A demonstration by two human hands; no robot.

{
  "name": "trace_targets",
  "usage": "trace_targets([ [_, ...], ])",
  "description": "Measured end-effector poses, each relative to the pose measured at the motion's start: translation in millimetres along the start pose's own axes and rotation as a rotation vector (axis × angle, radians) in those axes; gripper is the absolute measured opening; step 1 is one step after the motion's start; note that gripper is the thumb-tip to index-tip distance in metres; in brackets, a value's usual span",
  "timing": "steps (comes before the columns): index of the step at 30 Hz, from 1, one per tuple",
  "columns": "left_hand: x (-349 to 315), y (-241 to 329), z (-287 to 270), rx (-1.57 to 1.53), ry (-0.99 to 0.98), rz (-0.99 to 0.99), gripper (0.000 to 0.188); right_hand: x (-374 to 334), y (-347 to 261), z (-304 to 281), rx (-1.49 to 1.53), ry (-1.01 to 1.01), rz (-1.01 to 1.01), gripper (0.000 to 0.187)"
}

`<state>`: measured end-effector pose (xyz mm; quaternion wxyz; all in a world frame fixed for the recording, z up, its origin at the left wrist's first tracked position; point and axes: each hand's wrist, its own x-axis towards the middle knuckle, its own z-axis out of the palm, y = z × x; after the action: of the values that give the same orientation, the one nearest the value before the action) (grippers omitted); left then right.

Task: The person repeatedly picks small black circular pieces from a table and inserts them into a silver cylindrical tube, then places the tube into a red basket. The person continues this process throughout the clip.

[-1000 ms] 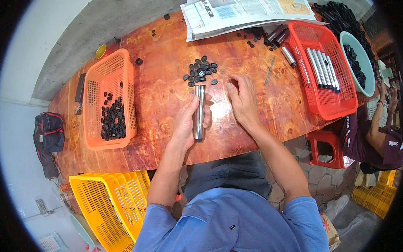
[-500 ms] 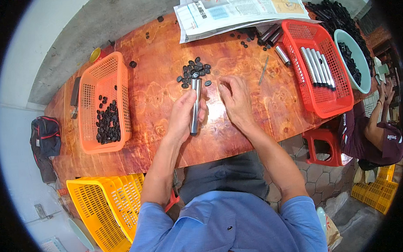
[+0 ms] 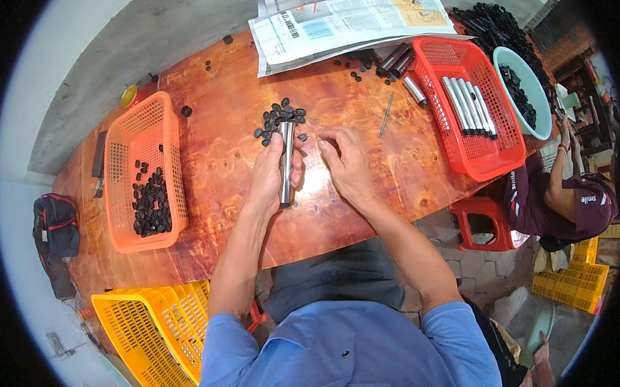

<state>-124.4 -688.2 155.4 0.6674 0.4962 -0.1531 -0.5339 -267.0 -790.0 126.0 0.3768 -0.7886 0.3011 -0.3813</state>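
We see bold dark headline characters on the newspaper (image 3: 359, 29) at the far side of the table (image 3: 218, 190), beside rows of print too small for us to read. On a co-worker's maroon shirt (image 3: 553, 216) we make out white lettering in two places.

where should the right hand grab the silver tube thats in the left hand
Probably by the near end of the silver tube, coming from the right. That end is straight and sticks out bare toward the body, past the left hand around the tube, and the right hand is on that side, apart from it.
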Motion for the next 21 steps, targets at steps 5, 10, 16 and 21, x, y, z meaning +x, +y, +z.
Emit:
trace_targets([
  [5,-1.4,-3.0,1.0,-0.078,0.001,0.043,0.051,-0.1,1.4,-0.5,-0.019,0.008,-0.017,0.022],
  [10,-2.1,-5.4,-9.9,0.023,-0.008,0.05,0.05,-0.4,0.2,0.3,-0.015,0.001,-0.032,0.022],
  [16,0.5,-5.7,-3.9,-0.194,-0.054,0.039,0.049,-0.9,0.5,1.4,-0.017,-0.008,-0.021,0.022],
  [21,0.4,-7.8,-13.9,-0.124,-0.096,0.095,0.043,0.0,-2.3,0.1,-0.018,-0.004,-0.029,0.021],
])
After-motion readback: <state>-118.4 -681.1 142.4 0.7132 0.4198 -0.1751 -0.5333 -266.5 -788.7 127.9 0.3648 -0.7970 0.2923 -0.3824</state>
